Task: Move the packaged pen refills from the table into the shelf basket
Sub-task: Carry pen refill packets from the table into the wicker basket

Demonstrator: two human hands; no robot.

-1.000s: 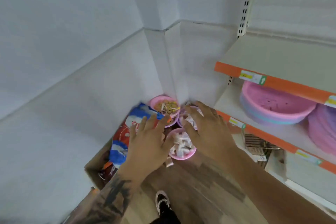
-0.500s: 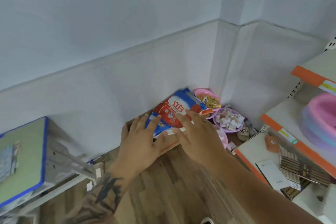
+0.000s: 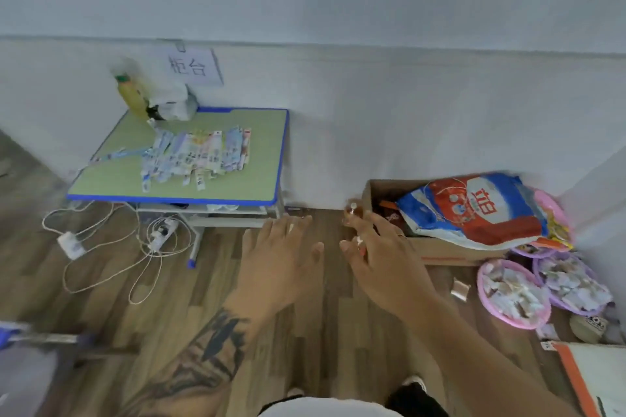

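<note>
Several packaged pen refills (image 3: 198, 154) lie in a loose overlapping pile on a small green table with a blue rim (image 3: 111, 179) against the wall at left. My left hand (image 3: 281, 261) hangs in mid-air over the wooden floor with straight spread fingers and holds nothing. Beside it, my right hand (image 3: 379, 254) is also empty, fingers spread and relaxed. Both hands are to the right of and below the table, well short of the pile. No shelf basket is in view.
A yellow-green bottle (image 3: 132, 96) and a white bag (image 3: 172, 101) stand at the table's back. Cables and a power strip (image 3: 159, 235) trail under it. A cardboard box (image 3: 440, 249) with a detergent bag (image 3: 477, 210), pink bowls (image 3: 513, 294) and a shelf corner (image 3: 576, 379) sit right.
The view has swung left from the shelf corner to the table with the refills. Both hands stayed empty and open, and the box and bowls now lie at the right.
</note>
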